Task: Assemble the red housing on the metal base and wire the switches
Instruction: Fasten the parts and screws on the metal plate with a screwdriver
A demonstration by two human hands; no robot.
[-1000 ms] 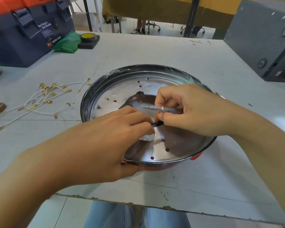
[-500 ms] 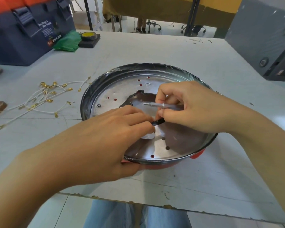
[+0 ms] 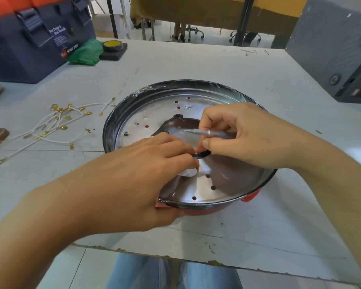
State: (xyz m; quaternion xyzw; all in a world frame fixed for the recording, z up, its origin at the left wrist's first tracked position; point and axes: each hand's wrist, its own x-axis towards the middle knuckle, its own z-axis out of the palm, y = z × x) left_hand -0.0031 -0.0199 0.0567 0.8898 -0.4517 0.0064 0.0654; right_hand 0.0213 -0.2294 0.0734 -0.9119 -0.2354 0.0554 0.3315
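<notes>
Wires (image 3: 56,124) lay loose at left, none fitted. Left hand (image 3: 133,174) pinched small black part (image 3: 201,153) over base (image 3: 217,190). Right hand (image 3: 246,136) gripped screwdriver (image 3: 208,132), pinched same part. Red housing (image 3: 248,198) sat under base. Wiring seemingly all left.

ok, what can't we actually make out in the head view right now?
- Small black part: mostly hidden by the fingertips of the left hand and right hand; its type is unclear.
- Slim metal tool: its rear end is hidden inside the right hand.
- Red housing: only a sliver shows under the metal base.
- Wire terminals: too small to tell types.
- Toolbox: cut off by the frame edge.
</notes>
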